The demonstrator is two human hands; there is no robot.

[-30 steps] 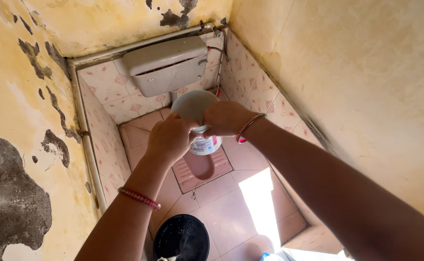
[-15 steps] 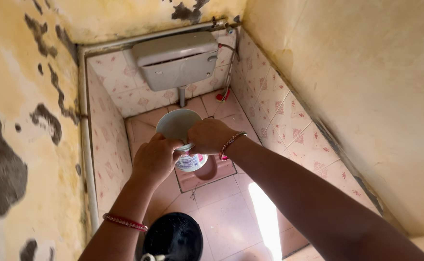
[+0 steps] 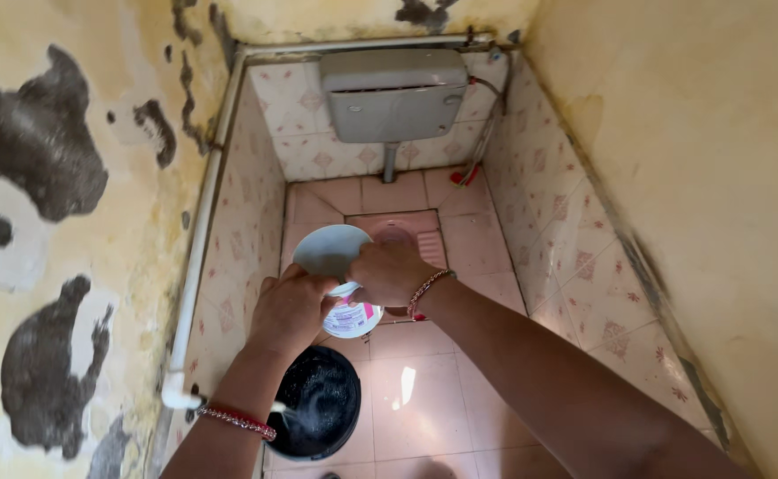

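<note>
Since half a second ago your view has tipped further down: the grey cistern (image 3: 395,93) sits higher in frame and more of the black bucket (image 3: 316,401) shows below. Your hands have stayed together on the container. Your left hand (image 3: 290,310) is curled closed around the white plastic container (image 3: 350,312), and your right hand (image 3: 391,271) is closed over its upper part, just beside the pale round lid (image 3: 330,250). The container is white with a pink and blue label, held in the air above the pink tiled floor (image 3: 424,390), near the squat toilet pan (image 3: 400,236).
</note>
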